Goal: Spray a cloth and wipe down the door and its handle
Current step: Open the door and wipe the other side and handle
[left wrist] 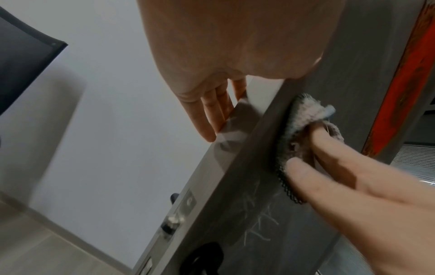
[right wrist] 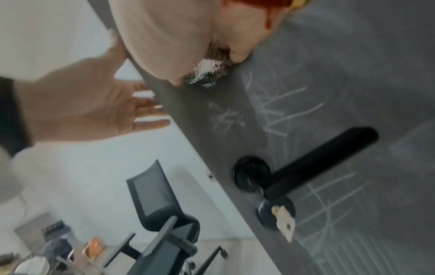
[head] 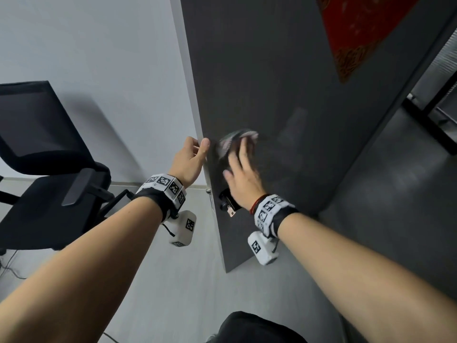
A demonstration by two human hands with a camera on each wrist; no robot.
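A dark grey door stands ajar with its free edge toward me. My right hand lies flat on a bunched grey and white cloth and presses it against the door face near the edge, above the black lever handle. In the left wrist view the cloth folds over those straight fingers. My left hand steadies the door's edge, thumb at the front, straight fingers along the edge. Pale scribble marks show on the door between cloth and handle.
A key hangs in the lock under the handle. A red poster is stuck high on the door. A black office chair stands to the left by the white wall. Dark floor and a black frame lie to the right.
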